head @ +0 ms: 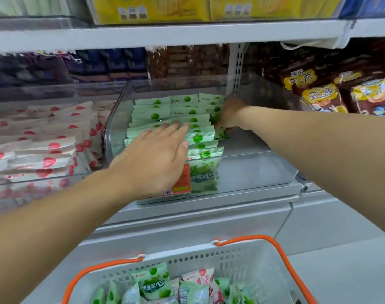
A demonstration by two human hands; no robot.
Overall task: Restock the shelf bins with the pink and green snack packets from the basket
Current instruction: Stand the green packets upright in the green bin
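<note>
Basket (209, 255) before the shelf, packets (153, 281) in it; both hands (156, 154) in the middle bin (253, 170); another bin (44, 178) to its left

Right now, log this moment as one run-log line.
phase: restocking green bin | left hand: flat on green packets | right hand: gripping a green packet in bin | basket: packets remain

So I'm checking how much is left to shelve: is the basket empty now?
No, the basket holds green packets and a pink packet.
</note>
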